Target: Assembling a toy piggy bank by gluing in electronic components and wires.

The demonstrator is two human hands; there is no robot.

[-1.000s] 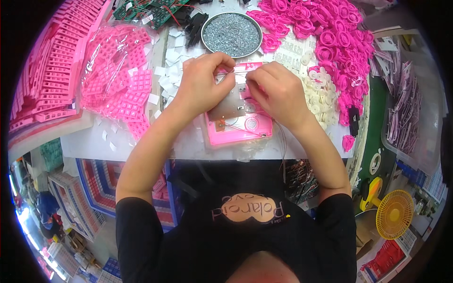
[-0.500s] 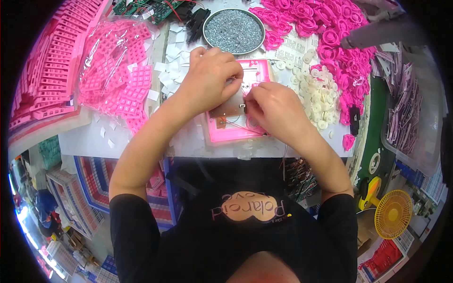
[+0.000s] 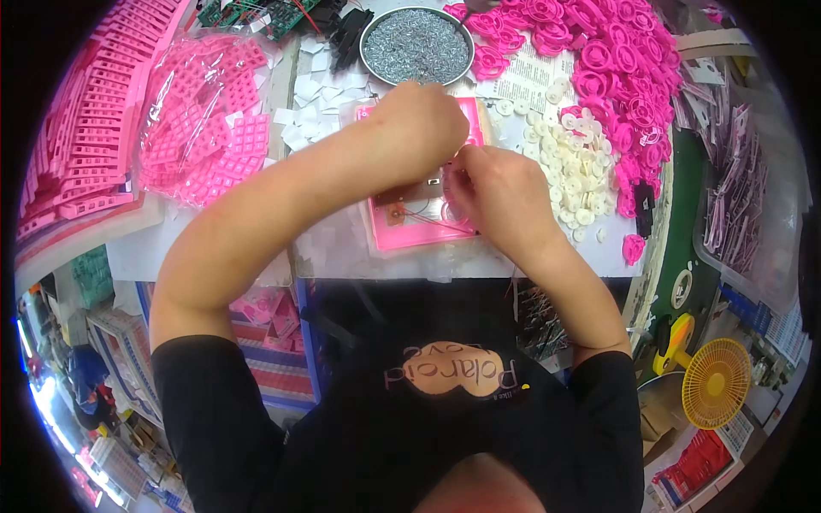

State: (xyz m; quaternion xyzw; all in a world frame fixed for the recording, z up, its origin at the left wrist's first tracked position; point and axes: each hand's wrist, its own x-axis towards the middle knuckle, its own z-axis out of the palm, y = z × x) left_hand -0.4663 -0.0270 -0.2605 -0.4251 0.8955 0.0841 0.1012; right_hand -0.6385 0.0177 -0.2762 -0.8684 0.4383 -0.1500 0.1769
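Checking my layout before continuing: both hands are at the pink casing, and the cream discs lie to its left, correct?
Not left: the head view shows the cream discs right of the pink casing; left hand and right hand are at it.

The casing (image 3: 419, 238) on the table (image 3: 338, 256), under my fingers (image 3: 475, 159)
Behind it sits a dish (image 3: 363, 55) of small parts (image 3: 416, 44); to my left lie bagged keypads (image 3: 201, 120), to my right loose discs (image 3: 575, 162), with rings (image 3: 609, 81) beyond them.

Assembly workshop around me: counter (image 3: 329, 256) heaped with pink plastic rings (image 3: 611, 64), dish (image 3: 363, 53) of tiny metal pieces (image 3: 416, 47), green circuit boards (image 3: 256, 17), an open, wired pink casing (image 3: 410, 236).
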